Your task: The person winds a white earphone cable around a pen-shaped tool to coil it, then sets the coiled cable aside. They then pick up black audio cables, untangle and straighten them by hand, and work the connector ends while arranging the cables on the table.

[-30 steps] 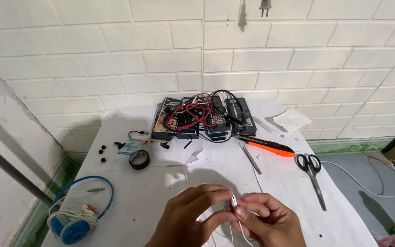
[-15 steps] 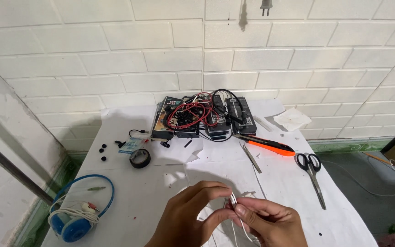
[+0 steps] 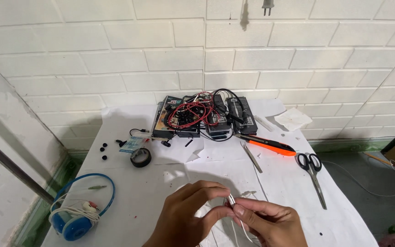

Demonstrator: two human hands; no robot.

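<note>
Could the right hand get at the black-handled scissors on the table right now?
Probably not right away: the right hand is pinching a thin white wire together with the left hand, though nothing blocks the scissors.

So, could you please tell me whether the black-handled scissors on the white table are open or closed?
Closed. The black-handled scissors lie flat on the white table; their two handle loops touch and the blades run together as one narrow strip.

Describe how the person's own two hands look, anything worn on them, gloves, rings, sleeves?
Both hands are bare. The left hand and the right hand wear no gloves, and no rings show on the fingers in view. No sleeve or watch appears on the parts of the wrists inside the picture; the forearms are cut off by the bottom edge. The fingernails look short and unpainted.
</note>
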